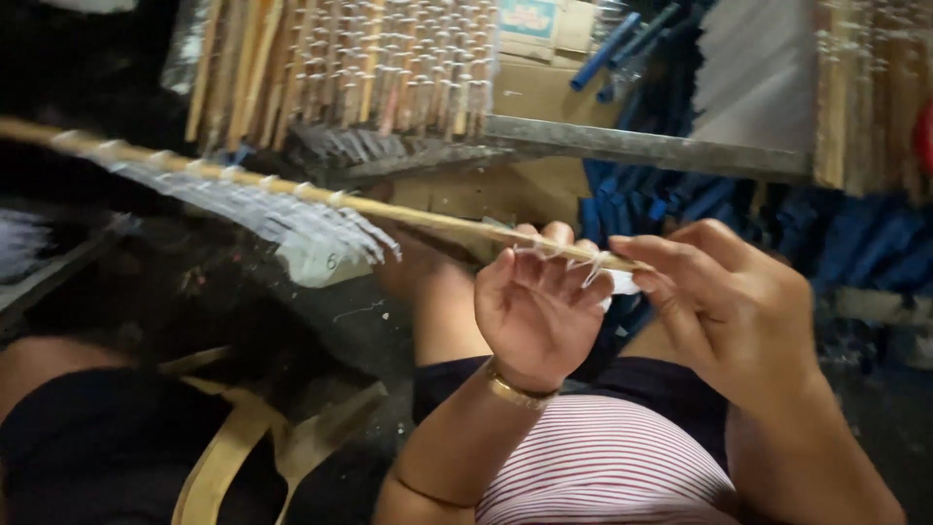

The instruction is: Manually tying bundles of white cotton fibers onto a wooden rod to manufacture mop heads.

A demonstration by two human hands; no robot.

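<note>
We see a dim, cluttered work corner. A grey metal rail (pixel 641 146) runs across the middle. Behind it, cardboard boxes (pixel 544 92) and a heap of blue sticks (pixel 671 194). The dark, stained floor (pixel 292 301) lies below. Light is weak, falling from above.

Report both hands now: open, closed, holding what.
Left hand: closed around the thin wooden stick.
Right hand: pinching the stick's near end.

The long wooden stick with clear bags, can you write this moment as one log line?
left hand: grips long thin wooden stick | right hand: pinches stick end | small clear plastic bags: hanging along stick
</note>
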